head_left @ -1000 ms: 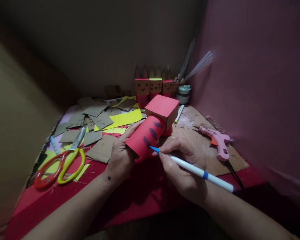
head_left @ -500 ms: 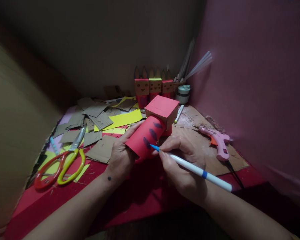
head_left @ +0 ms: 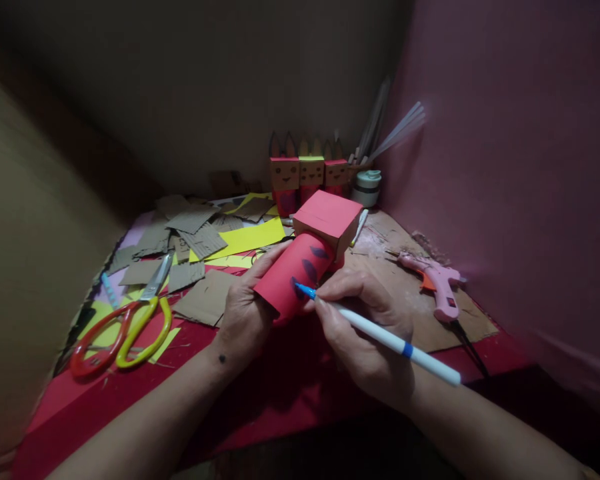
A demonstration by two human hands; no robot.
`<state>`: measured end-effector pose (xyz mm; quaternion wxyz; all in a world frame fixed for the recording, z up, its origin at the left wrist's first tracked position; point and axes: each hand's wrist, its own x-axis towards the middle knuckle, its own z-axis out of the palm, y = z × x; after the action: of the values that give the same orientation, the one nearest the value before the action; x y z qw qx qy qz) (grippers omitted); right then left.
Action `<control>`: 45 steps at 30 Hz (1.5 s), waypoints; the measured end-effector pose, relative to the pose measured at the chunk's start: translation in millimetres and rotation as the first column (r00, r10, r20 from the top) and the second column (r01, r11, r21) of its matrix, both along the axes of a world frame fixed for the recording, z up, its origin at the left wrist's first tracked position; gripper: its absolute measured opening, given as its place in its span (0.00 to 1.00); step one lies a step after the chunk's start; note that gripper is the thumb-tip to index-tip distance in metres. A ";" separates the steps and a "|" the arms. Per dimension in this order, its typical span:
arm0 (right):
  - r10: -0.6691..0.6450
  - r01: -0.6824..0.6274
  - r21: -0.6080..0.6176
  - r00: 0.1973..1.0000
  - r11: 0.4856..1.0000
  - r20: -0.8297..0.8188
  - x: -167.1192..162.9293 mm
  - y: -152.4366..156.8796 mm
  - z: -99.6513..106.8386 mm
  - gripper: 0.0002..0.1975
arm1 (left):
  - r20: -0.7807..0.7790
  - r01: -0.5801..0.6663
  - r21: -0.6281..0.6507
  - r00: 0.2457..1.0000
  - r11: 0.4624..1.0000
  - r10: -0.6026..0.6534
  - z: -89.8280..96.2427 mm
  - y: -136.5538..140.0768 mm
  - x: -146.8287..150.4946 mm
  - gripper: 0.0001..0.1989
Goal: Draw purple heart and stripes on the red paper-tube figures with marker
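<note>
My left hand [head_left: 245, 310] grips a red paper tube [head_left: 285, 280] with a red-topped cardboard box [head_left: 329, 220] fixed on its far end. Three dark leaf-shaped marks run along the tube's side. My right hand [head_left: 365, 327] holds a white marker with a blue tip [head_left: 380, 335], and the tip touches the tube at the nearest mark.
Red and yellow scissors [head_left: 123, 323] lie at the left on red paper. Cardboard scraps [head_left: 190, 230] and yellow paper [head_left: 250, 237] cover the back left. Three small box figures [head_left: 310, 172] stand at the back by a jar [head_left: 367, 187]. A pink glue gun [head_left: 437, 287] lies at the right.
The marker tip has crept a little up and left along the tube. The tube and its box have tilted slightly to the right.
</note>
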<state>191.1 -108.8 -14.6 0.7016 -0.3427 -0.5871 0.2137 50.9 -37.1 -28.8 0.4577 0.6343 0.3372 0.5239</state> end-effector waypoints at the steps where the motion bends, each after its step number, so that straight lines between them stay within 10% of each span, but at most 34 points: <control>1: 0.004 -0.004 -0.004 1.000 1.000 0.002 0.3 0.2 -0.8 0.08 | -0.010 -0.001 0.009 1.000 1.000 0.002 -0.1 -0.3 0.0 0.23; 45: 0.057 -0.058 -0.064 0.998 0.996 -0.018 0.8 -2.9 -5.7 0.07 | -0.052 -0.054 -0.263 0.998 0.963 0.041 19.0 -3.8 -0.8 0.11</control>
<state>191.9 -111.7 -20.4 0.6885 -0.3463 -0.5837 0.2555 50.1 -40.9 -9.9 0.5177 0.5711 0.4296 0.4705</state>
